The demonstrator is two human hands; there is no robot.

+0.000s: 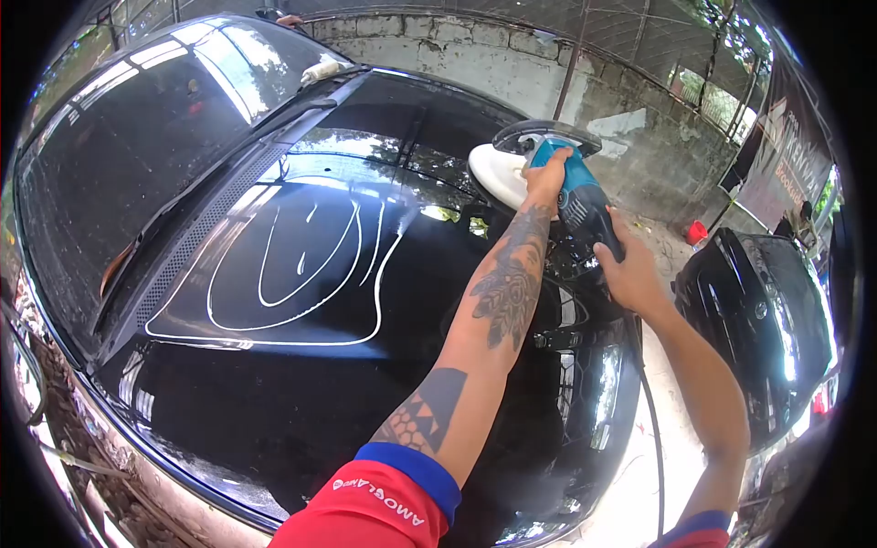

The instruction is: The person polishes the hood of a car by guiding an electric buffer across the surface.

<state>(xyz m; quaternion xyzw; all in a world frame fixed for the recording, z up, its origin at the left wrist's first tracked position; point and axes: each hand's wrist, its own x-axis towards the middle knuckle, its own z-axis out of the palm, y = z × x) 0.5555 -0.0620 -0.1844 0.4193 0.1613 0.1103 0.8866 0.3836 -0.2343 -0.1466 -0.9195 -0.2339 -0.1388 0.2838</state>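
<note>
A teal and black car polisher (585,196) is held over the far right side of a glossy black car hood (438,384). Its white round pad (498,178) is tilted toward the hood; whether it touches the paint I cannot tell. My left hand (548,178) wraps round the teal head of the tool. Farther back, my right hand (630,269) grips the dark rear handle. White lines of polish (379,292) curve over the middle of the hood, left of the pad.
A power cord (656,438) hangs from the tool past the hood's edge. The windshield (119,137) and a wiper (206,164) lie to the left. A black car body part (767,320), a red bucket (697,231) and a wall (475,68) stand beyond.
</note>
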